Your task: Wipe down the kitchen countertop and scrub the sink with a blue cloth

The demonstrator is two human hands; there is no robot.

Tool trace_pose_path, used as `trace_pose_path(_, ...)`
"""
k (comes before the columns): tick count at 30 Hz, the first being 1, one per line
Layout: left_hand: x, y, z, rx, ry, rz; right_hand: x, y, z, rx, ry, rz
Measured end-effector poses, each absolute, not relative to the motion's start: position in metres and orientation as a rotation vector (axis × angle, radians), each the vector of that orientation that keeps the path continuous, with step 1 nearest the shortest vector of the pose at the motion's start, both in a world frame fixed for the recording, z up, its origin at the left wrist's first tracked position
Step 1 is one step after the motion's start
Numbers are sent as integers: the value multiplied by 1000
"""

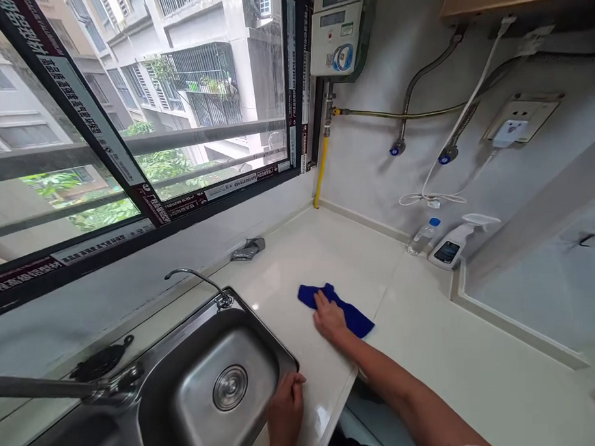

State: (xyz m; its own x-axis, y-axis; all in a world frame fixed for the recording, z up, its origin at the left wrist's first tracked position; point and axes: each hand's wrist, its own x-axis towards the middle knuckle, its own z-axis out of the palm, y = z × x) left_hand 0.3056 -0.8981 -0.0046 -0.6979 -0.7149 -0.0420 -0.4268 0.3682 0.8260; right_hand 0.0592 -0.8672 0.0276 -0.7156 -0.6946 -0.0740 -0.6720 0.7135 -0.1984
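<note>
On the pale countertop [405, 344] lies a dark blue cloth [355, 318], partly spread out with a ragged outline. My right hand [329, 317] presses down on its left part, fingers bent over the fabric. Lower down, my left hand [286, 401] is closed with curled fingers beside the right corner of the steel sink [244, 351]; nothing shows in it. Whether that hand touches the sink rim, I cannot tell. A round drain strainer [230, 387] sits in the sink's bottom.
A thin curved tap [198, 275] and a larger faucet [42, 388] stand along the sink. Grey crumpled packaging [248, 249] lies by the window wall. At the back right are a clear bottle [422, 237] with a blue cap and a white spray bottle [453, 243].
</note>
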Motion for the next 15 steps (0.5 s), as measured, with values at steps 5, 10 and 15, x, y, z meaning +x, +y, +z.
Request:
trace_pose_path(5, 307, -898, -4, 991, -2307, -1219, 116, -905, 31, -1550, 2497, -326)
trace_pose_path(10, 310, -899, -6, 984, -2283, -1193, 145, -873, 16, -1847, 2200, -429)
trace_pose_path(15, 316, -898, -8, 1002, -2193, -1246, 145, -844, 4, -1626, 2028, -937)
